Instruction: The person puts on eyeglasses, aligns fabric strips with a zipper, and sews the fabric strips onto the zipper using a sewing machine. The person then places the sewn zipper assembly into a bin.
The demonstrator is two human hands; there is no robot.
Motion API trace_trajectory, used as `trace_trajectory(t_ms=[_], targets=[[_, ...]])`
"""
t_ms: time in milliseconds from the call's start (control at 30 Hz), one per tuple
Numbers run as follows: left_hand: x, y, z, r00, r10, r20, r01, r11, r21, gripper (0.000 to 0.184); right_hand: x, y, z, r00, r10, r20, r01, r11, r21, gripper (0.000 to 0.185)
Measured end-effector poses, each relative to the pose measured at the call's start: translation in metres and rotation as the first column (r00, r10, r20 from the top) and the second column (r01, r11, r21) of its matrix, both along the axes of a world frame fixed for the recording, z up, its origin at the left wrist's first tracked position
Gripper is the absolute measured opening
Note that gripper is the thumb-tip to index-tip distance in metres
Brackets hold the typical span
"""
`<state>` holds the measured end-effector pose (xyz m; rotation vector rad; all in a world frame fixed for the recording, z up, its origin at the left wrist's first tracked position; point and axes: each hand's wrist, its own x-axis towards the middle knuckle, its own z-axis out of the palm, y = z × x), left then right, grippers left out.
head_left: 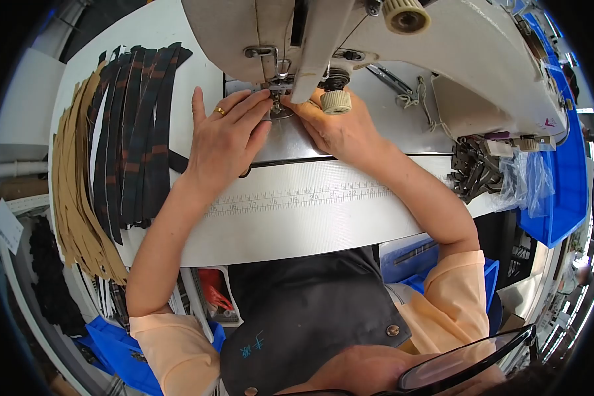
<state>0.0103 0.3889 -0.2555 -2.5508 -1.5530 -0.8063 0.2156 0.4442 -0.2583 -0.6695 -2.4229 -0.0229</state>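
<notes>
Head view, from the left: a bundle of tan strips (78, 175) lies lengthwise along the left side of the white tabletop (297, 239), its lower ends hanging past the front edge. Right beside it, dark strips (135, 135) with reddish-brown patches lie side by side. Next comes the left hand (228, 140), with a gold ring (219, 111) on one finger; its grip is spread, the thumb and little finger standing apart from the others, the fingertips close by the presser foot (277, 104) of the sewing machine (462, 53). Whether any material lies under those fingertips cannot be told. Across the foot, the right hand (342, 129) is bent in with its fingertips just beside the needle area; what its grip pinches, if anything, is hidden. A ruler scale (297, 199) runs across the tabletop in front of both hands. Behind the right hand lie a slim metal tool (391, 80) and a pale cord (429, 109). Farther right are a heap of dark pieces (472, 170), a clear plastic bag (527, 181) and a blue bin (566, 204).
</notes>
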Motion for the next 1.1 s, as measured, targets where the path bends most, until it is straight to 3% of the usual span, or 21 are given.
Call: trace_trajectory(t_ms=[333, 533, 633, 700, 800, 833, 933, 1100], targets=[[0.002, 0.004, -0.002, 0.999, 0.038, 0.025, -0.039, 0.999, 0.036, 0.021, 0.000, 0.002, 0.001, 1.000, -0.004, 0.020, 0.004, 1.000, 0.028, 0.008], [0.003, 0.004, -0.005, 0.998, 0.060, 0.027, -0.061, 0.997, 0.043, 0.020, 0.004, -0.007, 0.009, 0.999, -0.026, 0.030, 0.030, 0.992, -0.122, 0.009], [0.001, 0.004, -0.003, 0.998, 0.055, 0.001, -0.055, 0.998, 0.031, 0.020, 0.017, -0.018, 0.014, 0.996, 0.009, -0.083, -0.026, 0.979, -0.204, 0.015], [-0.001, 0.001, 0.002, 0.999, 0.035, -0.029, -0.035, 0.999, 0.002, 0.023, 0.029, -0.025, 0.012, 0.998, -0.011, -0.060, -0.002, 0.977, -0.213, 0.018], [-0.031, 0.017, 0.023, 0.991, -0.133, -0.033, 0.116, 0.944, -0.308, 0.026, 0.032, -0.026, 0.013, 0.998, -0.024, -0.066, 0.010, 0.979, -0.202, 0.019], [-0.031, 0.031, 0.054, 0.941, 0.096, 0.325, 0.138, 0.768, -0.625, 0.025, 0.032, -0.026, 0.014, 0.997, -0.024, -0.073, 0.009, 0.980, -0.197, 0.019], [-0.032, 0.105, 0.041, 0.835, 0.234, 0.498, -0.129, 0.963, -0.237, 0.021, 0.031, -0.025, 0.014, 0.996, -0.022, -0.083, 0.005, 0.980, -0.198, 0.018], [-0.009, 0.201, -0.057, 0.665, 0.074, 0.743, -0.285, 0.945, 0.162, 0.019, 0.030, -0.025, 0.015, 0.995, -0.032, -0.099, 0.009, 0.974, -0.225, 0.018]])
